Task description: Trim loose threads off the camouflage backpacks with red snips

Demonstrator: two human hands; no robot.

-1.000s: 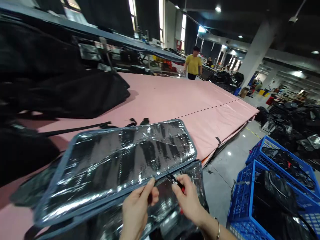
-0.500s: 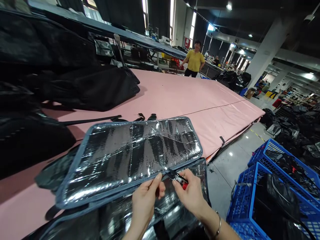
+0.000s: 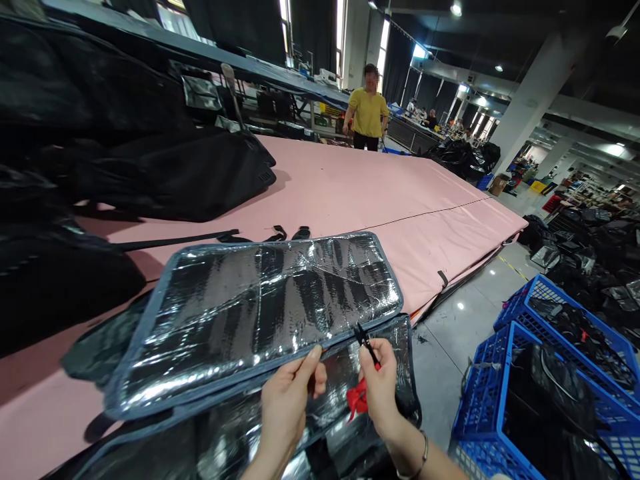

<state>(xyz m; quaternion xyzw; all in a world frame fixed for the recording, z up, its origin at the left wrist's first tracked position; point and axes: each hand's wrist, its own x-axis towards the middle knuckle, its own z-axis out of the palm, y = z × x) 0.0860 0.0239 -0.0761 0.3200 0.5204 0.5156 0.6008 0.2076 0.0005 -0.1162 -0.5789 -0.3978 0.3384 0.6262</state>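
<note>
A silver foil-lined bag with grey-blue piping lies open on the pink table, its lid flap raised toward me. My left hand pinches the near edge of the flap between thumb and fingers. My right hand is closed on small black snips with a red ribbon, their tip pointing up at the flap's edge.
Black bags are piled on the table's left and back. Blue plastic crates holding black bags stand on the floor at right. A person in a yellow shirt stands at the table's far end. More black bags lie on the floor far right.
My right hand turned the snips from lying sideways to pointing up, and the red ribbon now hangs below. The person in yellow stepped left. The bag barely shifted.
</note>
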